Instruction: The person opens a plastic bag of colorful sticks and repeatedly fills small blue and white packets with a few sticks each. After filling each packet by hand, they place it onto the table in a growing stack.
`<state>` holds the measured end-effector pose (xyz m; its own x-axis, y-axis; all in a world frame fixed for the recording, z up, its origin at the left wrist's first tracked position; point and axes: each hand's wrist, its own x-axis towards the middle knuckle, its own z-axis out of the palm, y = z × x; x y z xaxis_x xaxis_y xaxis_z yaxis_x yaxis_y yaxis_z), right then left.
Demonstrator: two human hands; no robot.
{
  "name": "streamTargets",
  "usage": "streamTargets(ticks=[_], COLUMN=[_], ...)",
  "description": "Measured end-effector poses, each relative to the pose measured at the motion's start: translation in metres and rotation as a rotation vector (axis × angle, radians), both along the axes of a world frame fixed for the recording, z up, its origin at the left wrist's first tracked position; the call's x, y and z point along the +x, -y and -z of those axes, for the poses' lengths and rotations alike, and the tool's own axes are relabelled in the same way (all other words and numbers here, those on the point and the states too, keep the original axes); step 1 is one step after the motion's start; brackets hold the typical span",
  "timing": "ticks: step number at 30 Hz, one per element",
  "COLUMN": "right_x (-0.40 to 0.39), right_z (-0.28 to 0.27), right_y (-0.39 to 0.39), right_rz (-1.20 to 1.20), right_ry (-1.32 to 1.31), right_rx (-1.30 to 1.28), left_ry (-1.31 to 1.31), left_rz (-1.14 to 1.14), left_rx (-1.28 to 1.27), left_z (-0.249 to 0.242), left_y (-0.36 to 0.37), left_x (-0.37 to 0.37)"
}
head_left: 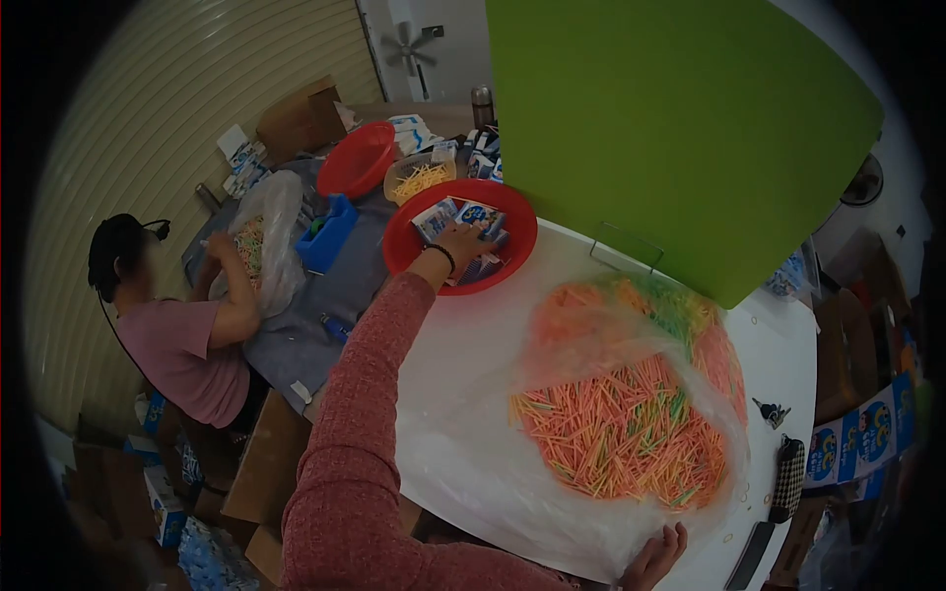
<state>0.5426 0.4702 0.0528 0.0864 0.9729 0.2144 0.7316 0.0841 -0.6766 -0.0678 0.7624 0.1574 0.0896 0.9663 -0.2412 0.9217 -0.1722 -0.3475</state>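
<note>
My left hand (461, 242), with a dark bracelet at the wrist, reaches into a red bowl (524, 229). Its fingers are spread over small blue-and-white printed boxes (480, 217); whether they grip one is hard to see. At the table's near edge, my right hand (658, 559) is loosely curved beside the plastic's lower edge, fingers apart, with nothing visible in it. Between my hands lies a big clear plastic bag (463, 433), opened out and full of thin sticks (631, 428) in pink, orange, yellow and green.
A green panel (670, 118) rises behind the white table (443, 345). Keys (772, 412) and a checked pouch (786, 480) lie rightward. On the left, a person in a pink shirt (187, 355) works at another bag, near a blue tape dispenser (327, 236) and another red bowl (357, 161).
</note>
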Motion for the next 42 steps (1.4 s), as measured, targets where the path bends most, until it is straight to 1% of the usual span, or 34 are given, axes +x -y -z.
streamTargets(ticks=[2, 6, 8, 9, 11, 12, 14, 15, 17, 18, 20, 21, 23, 24, 26, 27, 28, 29, 33, 35, 36, 38, 39, 40, 41, 42], right_x=[-0.001, -0.009, -0.014, -0.014, -0.014, -0.013, -0.013, -0.014, -0.016, -0.016, -0.016, -0.016, -0.015, -0.014, -0.013, -0.013, -0.014, -0.016, -0.021, -0.021, -0.021, -0.022, -0.021, -0.019, -0.018, -0.018], right_z=[-0.004, -0.015, -0.020, -0.022, -0.025, -0.024, -0.025, -0.026, -0.027, -0.027, -0.027, -0.027, -0.025, -0.023, -0.023, -0.023, -0.023, -0.024, -0.027, -0.028, -0.028, -0.026, -0.024, -0.023, -0.023, -0.021], right_y=[-0.001, -0.004, -0.006, -0.007, -0.005, -0.005, -0.006, -0.006, -0.004, -0.005, -0.005, -0.006, -0.006, -0.006, -0.006, -0.006, -0.006, -0.006, -0.006, -0.006, -0.006, -0.007, -0.007, -0.006, -0.006, -0.006], right_rz=[-0.010, -0.022, -0.015, -0.027, -0.038, -0.043, -0.044, -0.045, -0.047, -0.041, -0.038, -0.039, -0.045, -0.049, -0.062, -0.059, -0.054, -0.056, -0.045, -0.048, -0.044, -0.048, -0.056, -0.060, -0.054, -0.054], right_ry=[0.003, -0.030, -0.044, -0.045, -0.044, -0.045, -0.045, -0.044, -0.047, -0.060, -0.072, -0.070, -0.069, -0.060, -0.050, -0.052, -0.054, -0.055, -0.044, -0.062, -0.048, -0.037, -0.026, -0.012, -0.009, -0.029], right_rx=[-0.006, -0.008, -0.015, -0.009, -0.008, -0.003, 0.004, 0.006, 0.005, -0.001, -0.008, -0.015, -0.024, -0.016, -0.008, -0.008, -0.008, -0.008, -0.022, -0.029, -0.033, -0.037, -0.026, -0.014, -0.011, -0.013], left_ry=[0.011, -0.058, 0.000, -0.002, 0.156, 0.156, 0.375, 0.377, 0.710, 0.705, 1.092, 1.092, 1.305, 1.304, 1.058, 1.057, 1.070, 1.082, 1.019, 0.655, 0.653, 0.417, 0.416, 0.656, 0.886, 0.891], left_rz=[0.016, 0.071, 0.117, 0.115, 0.184, 0.184, 0.064, 0.066, -0.152, -0.152, -0.293, -0.298, -0.466, -0.475, -0.480, -0.485, -0.438, -0.389, -0.385, 0.087, 0.083, 0.207, 0.206, 0.068, -0.065, -0.051], left_rx=[0.105, 0.058, 0.113, 0.108, 0.054, 0.051, 0.321, 0.317, 0.765, 0.762, 0.603, 0.603, 0.119, 0.120, -0.089, -0.087, -0.101, -0.116, -0.068, 0.650, 0.654, 0.930, 0.930, 0.738, 0.535, 0.534], left_z=[0.003, -0.015, -0.025, -0.020, -0.010, -0.009, -0.026, -0.032, -0.045, -0.057, -0.082, -0.090, -0.098, -0.092, -0.072, -0.047, -0.014, 0.004, -0.009, -0.020, -0.020, -0.019, -0.009, 0.009, 0.016, 0.004], left_y=[0.001, 0.021, 0.037, 0.036, 0.033, 0.037, 0.054, 0.063, 0.090, 0.106, 0.144, 0.159, 0.184, 0.189, 0.192, 0.192, 0.189, 0.186, 0.169, 0.156, 0.146, 0.124, 0.117, 0.109, 0.101, 0.098], left_x=[-0.009, -0.015, -0.010, -0.016, -0.027, -0.030, -0.022, -0.016, -0.003, 0.005, 0.026, 0.033, 0.042, 0.043, 0.047, 0.043, 0.036, 0.032, 0.052, 0.062, 0.064, 0.061, 0.049, 0.035, 0.026, 0.023])
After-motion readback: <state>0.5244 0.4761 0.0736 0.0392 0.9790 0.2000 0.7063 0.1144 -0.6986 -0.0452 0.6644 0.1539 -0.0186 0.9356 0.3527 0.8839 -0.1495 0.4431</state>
